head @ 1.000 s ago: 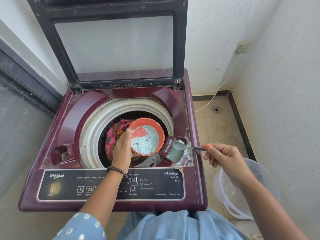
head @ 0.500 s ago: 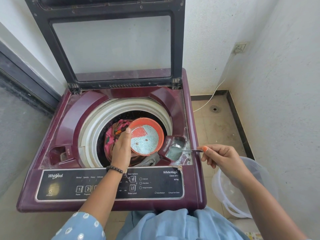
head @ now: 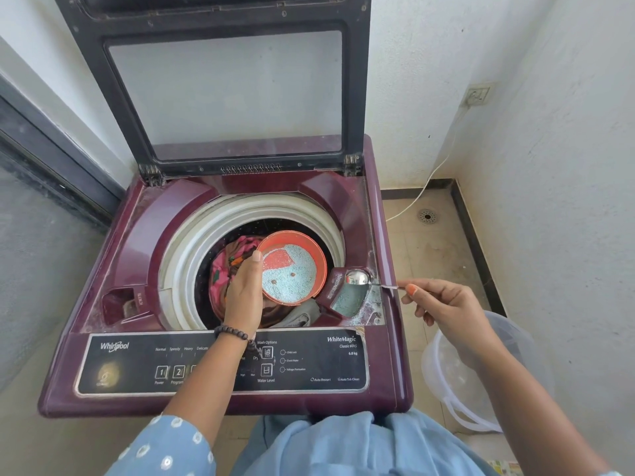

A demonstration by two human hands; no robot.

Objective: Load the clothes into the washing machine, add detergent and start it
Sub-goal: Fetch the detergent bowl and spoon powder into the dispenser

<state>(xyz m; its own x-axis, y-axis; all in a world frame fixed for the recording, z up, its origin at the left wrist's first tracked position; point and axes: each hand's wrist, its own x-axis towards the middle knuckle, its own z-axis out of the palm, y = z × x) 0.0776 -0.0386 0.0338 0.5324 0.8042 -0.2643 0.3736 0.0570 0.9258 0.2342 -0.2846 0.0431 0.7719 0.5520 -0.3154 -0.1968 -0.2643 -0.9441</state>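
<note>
A maroon top-loading washing machine [head: 391, 372] stands with its lid [head: 223, 91] raised. Pink and brown clothes [head: 223, 269] lie in the drum. My left hand [head: 245, 293] holds an orange tub of blue detergent powder [head: 292, 269] tilted over the drum. My right hand [head: 443, 307] pinches the handle of a metal spoon [head: 359, 278], whose bowl is turned over above the detergent tray [head: 347, 298] at the drum's right. Blue powder lies in that tray and is scattered on the deck around it.
The control panel [head: 309, 364] runs along the machine's front edge. A clear plastic bucket [head: 453, 379] sits on the floor to the right. A white cable [head: 426, 187] runs from a wall socket [head: 477, 94]. A floor drain [head: 427, 216] lies behind.
The spoon has tipped over above the tray and emptied its powder into it. The tub in my left hand has stayed in place.
</note>
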